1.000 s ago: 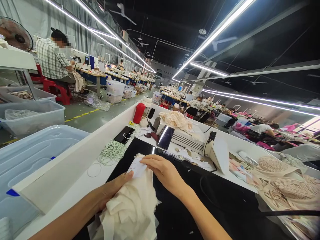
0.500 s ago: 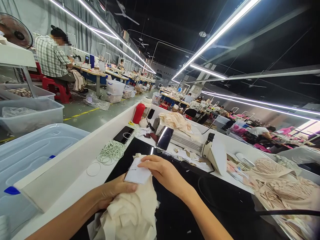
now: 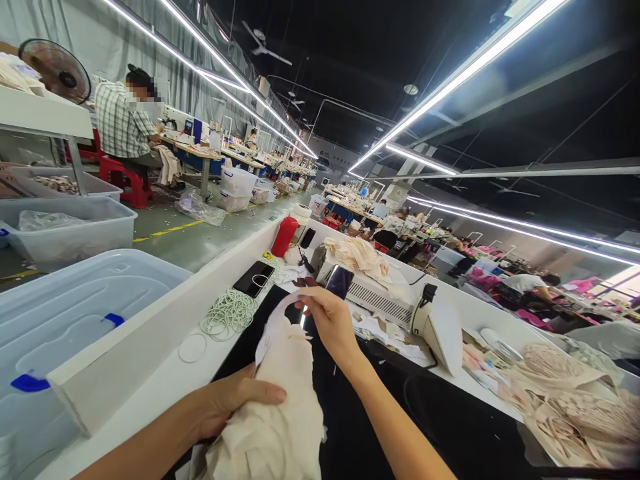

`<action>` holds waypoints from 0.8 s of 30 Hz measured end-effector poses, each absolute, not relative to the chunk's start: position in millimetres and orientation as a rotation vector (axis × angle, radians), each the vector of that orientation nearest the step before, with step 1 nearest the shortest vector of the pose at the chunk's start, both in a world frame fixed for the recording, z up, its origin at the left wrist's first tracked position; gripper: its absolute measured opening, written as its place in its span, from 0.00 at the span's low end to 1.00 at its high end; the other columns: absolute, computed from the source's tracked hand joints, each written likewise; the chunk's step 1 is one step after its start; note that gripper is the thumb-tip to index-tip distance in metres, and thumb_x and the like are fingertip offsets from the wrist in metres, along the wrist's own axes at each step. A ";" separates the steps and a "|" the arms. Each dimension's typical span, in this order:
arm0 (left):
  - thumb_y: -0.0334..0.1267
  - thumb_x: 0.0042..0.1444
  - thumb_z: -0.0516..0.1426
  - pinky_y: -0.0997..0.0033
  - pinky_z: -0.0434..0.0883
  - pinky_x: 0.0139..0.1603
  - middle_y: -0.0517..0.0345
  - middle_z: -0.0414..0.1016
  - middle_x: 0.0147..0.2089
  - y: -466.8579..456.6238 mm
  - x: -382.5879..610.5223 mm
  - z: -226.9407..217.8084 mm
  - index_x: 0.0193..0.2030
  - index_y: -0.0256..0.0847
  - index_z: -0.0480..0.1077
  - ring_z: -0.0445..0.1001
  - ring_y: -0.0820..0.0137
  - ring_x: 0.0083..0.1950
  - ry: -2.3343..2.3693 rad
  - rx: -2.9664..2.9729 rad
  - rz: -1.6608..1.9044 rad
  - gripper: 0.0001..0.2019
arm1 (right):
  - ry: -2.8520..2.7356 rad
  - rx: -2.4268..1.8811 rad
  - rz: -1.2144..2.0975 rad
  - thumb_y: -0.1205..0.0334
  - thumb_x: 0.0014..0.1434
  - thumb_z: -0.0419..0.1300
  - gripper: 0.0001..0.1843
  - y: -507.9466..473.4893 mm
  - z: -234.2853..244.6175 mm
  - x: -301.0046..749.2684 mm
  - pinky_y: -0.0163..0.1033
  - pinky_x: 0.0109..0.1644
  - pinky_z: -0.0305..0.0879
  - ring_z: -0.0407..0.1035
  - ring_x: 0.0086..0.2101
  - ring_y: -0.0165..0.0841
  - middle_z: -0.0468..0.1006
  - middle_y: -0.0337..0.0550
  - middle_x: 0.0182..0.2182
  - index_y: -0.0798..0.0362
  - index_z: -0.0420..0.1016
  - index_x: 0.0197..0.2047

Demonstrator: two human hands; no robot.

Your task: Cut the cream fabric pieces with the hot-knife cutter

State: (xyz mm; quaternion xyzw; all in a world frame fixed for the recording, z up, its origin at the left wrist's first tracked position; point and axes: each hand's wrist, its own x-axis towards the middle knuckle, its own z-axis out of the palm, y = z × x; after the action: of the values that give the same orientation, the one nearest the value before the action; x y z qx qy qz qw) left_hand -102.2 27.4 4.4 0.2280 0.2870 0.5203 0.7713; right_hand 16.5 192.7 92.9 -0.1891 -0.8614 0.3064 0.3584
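Note:
My left hand (image 3: 227, 403) is closed around a bundle of cream fabric pieces (image 3: 277, 407) that rests on the black work surface (image 3: 450, 433). My right hand (image 3: 327, 319) pinches the end of a white paper strip (image 3: 275, 319) and lifts it in a curve above the top of the bundle. A coil of white elastic bands (image 3: 229, 310) lies on the white table just left of the bundle, and a dark phone (image 3: 254, 278) lies beyond it.
A red bottle (image 3: 284, 236), a propped phone (image 3: 339, 281) against a white machine (image 3: 373, 297) and a white desk lamp (image 3: 440, 323) stand ahead. Beige lace garments (image 3: 565, 387) pile at right. Clear plastic bins (image 3: 65, 313) sit at left. A person in a plaid shirt (image 3: 123, 123) sews beyond the aisle.
My right hand rose and moved away from me, pulling the white strip up off the bundle. My left hand slid its grip lower on the fabric.

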 end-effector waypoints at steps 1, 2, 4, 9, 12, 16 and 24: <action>0.38 0.43 0.76 0.49 0.75 0.58 0.44 0.83 0.50 27.8 -101.4 4.5 0.71 0.37 0.57 0.81 0.44 0.56 0.633 0.478 1.132 0.51 | -2.163 -0.560 0.805 0.54 0.70 0.54 0.17 200.4 93.7 12.3 0.37 0.35 0.77 0.80 0.34 0.35 0.84 0.44 0.33 0.51 0.82 0.43; 0.38 0.42 0.76 0.49 0.75 0.59 0.43 0.83 0.50 28.2 -100.7 4.4 0.71 0.36 0.56 0.81 0.45 0.55 0.644 0.464 1.139 0.52 | -2.108 -0.632 0.817 0.50 0.70 0.53 0.19 208.7 94.5 8.0 0.36 0.31 0.76 0.79 0.31 0.35 0.82 0.43 0.31 0.52 0.81 0.44; 0.38 0.41 0.76 0.50 0.74 0.60 0.43 0.83 0.49 29.1 -99.5 3.6 0.70 0.35 0.55 0.82 0.45 0.55 0.652 0.444 1.153 0.52 | -2.034 -0.760 0.836 0.43 0.70 0.53 0.23 225.5 96.2 -0.9 0.34 0.25 0.72 0.78 0.26 0.35 0.79 0.40 0.27 0.53 0.79 0.42; 0.36 0.41 0.76 0.51 0.73 0.61 0.47 0.84 0.46 31.5 -98.0 -1.8 0.66 0.37 0.61 0.82 0.47 0.54 0.621 0.404 1.170 0.46 | -2.047 -0.983 0.844 0.45 0.71 0.58 0.20 261.7 97.8 -27.8 0.34 0.27 0.73 0.75 0.25 0.29 0.80 0.38 0.31 0.56 0.77 0.44; 0.34 0.41 0.75 0.52 0.73 0.61 0.48 0.84 0.45 33.1 -97.4 -6.1 0.62 0.39 0.66 0.81 0.47 0.55 0.613 0.388 1.181 0.40 | -2.088 -1.084 0.785 0.52 0.71 0.61 0.16 280.4 97.9 -48.2 0.40 0.39 0.79 0.77 0.36 0.32 0.81 0.43 0.42 0.56 0.76 0.51; 0.34 0.42 0.74 0.54 0.73 0.59 0.49 0.83 0.45 38.6 -96.1 -15.0 0.61 0.39 0.68 0.81 0.49 0.54 0.578 0.412 1.189 0.38 | -2.073 -1.187 0.604 0.53 0.70 0.62 0.17 302.9 99.2 -75.6 0.48 0.49 0.79 0.78 0.45 0.37 0.79 0.47 0.51 0.54 0.75 0.56; 0.37 0.42 0.74 0.54 0.68 0.65 0.57 0.83 0.39 52.9 -93.8 -28.3 0.60 0.41 0.71 0.83 0.54 0.43 0.468 0.560 1.241 0.37 | -2.171 -1.085 0.262 0.54 0.70 0.62 0.20 309.9 65.1 -103.9 0.55 0.58 0.75 0.74 0.54 0.43 0.74 0.51 0.60 0.52 0.72 0.61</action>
State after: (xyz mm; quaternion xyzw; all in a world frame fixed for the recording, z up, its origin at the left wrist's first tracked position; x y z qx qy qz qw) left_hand -93.8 52.9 -28.3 0.2563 0.2141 0.5684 0.7520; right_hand -103.9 309.9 65.1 -0.4174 -0.8355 0.1006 0.3430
